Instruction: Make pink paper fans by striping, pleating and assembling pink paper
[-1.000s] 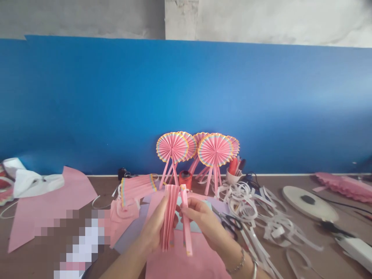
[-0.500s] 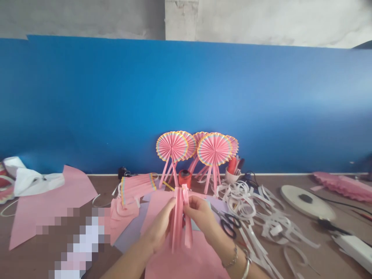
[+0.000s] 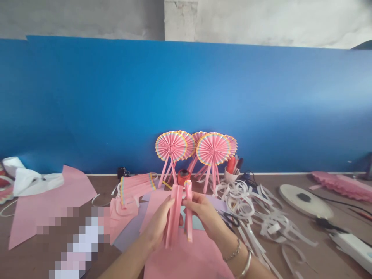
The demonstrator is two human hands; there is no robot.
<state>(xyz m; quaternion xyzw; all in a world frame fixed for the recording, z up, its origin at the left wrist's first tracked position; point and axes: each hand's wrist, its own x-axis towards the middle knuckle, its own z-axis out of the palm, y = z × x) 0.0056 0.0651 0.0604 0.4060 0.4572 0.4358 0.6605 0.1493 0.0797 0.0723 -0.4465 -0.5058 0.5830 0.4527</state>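
My left hand (image 3: 160, 221) is closed around a long strip of folded pink paper (image 3: 174, 217), held upright. A narrower pleated paper bundle (image 3: 189, 217), pink with yellow at its ends, is pinched between the thumb and fingers of my right hand (image 3: 203, 211). The two pieces stand side by side with a small gap between them. Below both hands lie pink paper sheets (image 3: 186, 261). Black-handled scissors (image 3: 231, 219) rest just beyond my right wrist, partly hidden by it.
Several round pink paper fans (image 3: 213, 149) on sticks lean against the blue panel (image 3: 116, 97). Curled white strips (image 3: 244, 199) are heaped on the right, near a pale oval device (image 3: 306, 199). At left are a pleated pink sheet (image 3: 138, 185) and a large pink sheet (image 3: 55, 209).
The pleated bundle in my right hand has turned, and its yellow ends now show. Its gap from the folded strip is slightly wider. My right forearm covers more of the scissors.
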